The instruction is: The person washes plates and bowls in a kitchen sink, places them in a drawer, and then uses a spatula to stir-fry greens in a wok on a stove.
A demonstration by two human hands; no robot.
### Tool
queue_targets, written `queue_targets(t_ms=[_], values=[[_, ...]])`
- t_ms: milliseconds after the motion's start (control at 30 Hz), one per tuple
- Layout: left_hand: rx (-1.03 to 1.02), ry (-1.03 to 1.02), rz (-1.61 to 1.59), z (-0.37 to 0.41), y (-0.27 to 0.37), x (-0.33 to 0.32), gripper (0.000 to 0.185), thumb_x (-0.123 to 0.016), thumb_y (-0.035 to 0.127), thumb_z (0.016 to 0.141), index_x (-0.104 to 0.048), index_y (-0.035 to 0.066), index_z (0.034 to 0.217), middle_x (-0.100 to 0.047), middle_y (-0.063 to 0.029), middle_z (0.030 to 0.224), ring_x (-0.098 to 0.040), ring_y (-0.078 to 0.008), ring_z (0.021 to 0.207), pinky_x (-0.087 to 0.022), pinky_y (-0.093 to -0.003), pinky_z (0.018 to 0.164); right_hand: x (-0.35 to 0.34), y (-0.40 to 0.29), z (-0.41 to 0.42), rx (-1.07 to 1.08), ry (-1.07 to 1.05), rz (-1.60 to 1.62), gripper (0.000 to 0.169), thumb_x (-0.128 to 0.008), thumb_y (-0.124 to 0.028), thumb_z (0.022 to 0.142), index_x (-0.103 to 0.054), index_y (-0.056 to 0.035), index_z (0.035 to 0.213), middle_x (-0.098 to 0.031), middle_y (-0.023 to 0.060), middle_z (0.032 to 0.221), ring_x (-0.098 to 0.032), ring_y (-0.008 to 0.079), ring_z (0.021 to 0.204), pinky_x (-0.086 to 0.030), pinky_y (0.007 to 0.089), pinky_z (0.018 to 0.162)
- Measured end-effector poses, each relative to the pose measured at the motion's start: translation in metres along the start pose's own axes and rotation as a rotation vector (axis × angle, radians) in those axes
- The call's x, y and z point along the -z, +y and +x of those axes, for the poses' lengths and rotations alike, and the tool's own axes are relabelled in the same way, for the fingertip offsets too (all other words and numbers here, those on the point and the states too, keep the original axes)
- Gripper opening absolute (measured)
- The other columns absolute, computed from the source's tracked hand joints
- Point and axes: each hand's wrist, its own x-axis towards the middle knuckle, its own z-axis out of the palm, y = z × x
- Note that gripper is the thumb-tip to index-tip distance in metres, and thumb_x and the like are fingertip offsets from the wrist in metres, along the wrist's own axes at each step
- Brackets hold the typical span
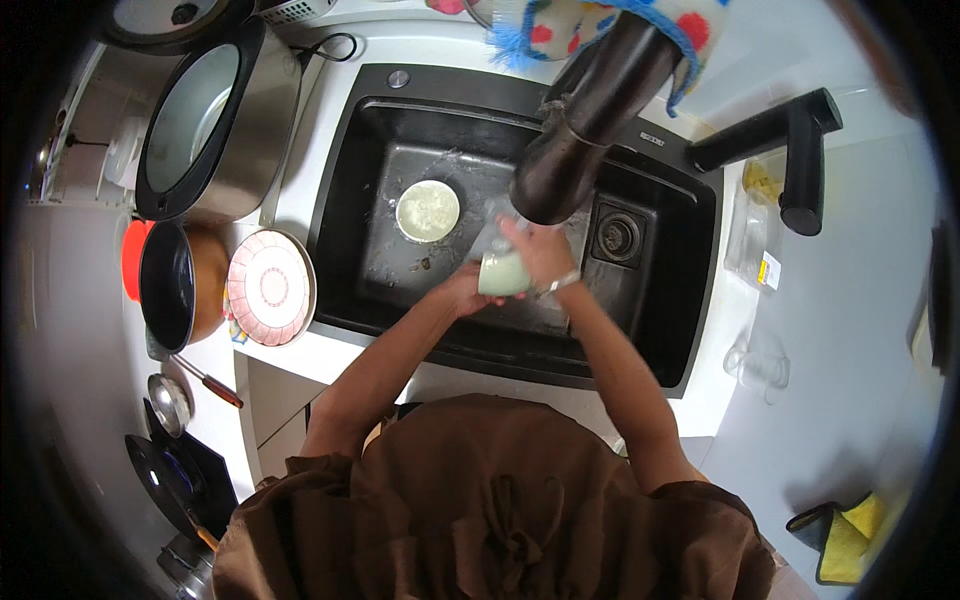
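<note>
My left hand (466, 292) holds a pale green cup (504, 274) tilted on its side over the dark sink (390, 277). My right hand (547, 255), with a band at the wrist, is at the cup's right end. Its fingers are blurred, and whether they grip the cup is unclear. Just above the hands, the thick dark faucet spout (559, 176) hides part of the right hand, and what looks like water blurs beneath it. A round bowl (427, 211) with a whitish, cloudy content sits on the sink floor to the left.
A drain strainer (618, 235) lies at the sink's right. Left stand stacked plates (272, 289), a pot (169, 289) and a large steel appliance (255, 127). A second black tap (765, 139), a clear container (746, 240) and a spotted cloth (570, 30) flank the sink.
</note>
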Motion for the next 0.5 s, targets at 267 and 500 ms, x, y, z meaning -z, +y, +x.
queue_targets(t_ms=[267, 500], values=[[-0.253, 0.155, -0.45, 0.017, -0.012, -0.008, 0.015, -0.049, 0.024, 0.079, -0.051, 0.011, 0.087, -0.055, -0.0037, 0.073, -0.051, -0.0154, 0.054, -0.035, -0.0231, 0.043, -0.054, 0.078, -0.008, -0.356, -0.059, 1.163, 0.029, -0.039, -0.027, 0.085, -0.049, -0.003, 0.098, -0.054, 0.0056, 0.089, -0.053, 0.015, 0.079, -0.042, 0.0283, 0.072], [-0.623, 0.993, 0.695, 0.022, -0.01, 0.056, 0.022, -0.044, 0.023, 0.083, -0.051, 0.004, 0.092, -0.06, -0.0112, 0.083, -0.058, -0.0269, 0.068, -0.044, -0.038, 0.059, -0.055, 0.039, -0.057, -0.563, -0.013, 1.279, 0.03, -0.04, -0.023, 0.086, -0.043, -0.0026, 0.109, -0.052, 0.005, 0.096, -0.052, 0.0149, 0.084, -0.041, 0.0298, 0.08]])
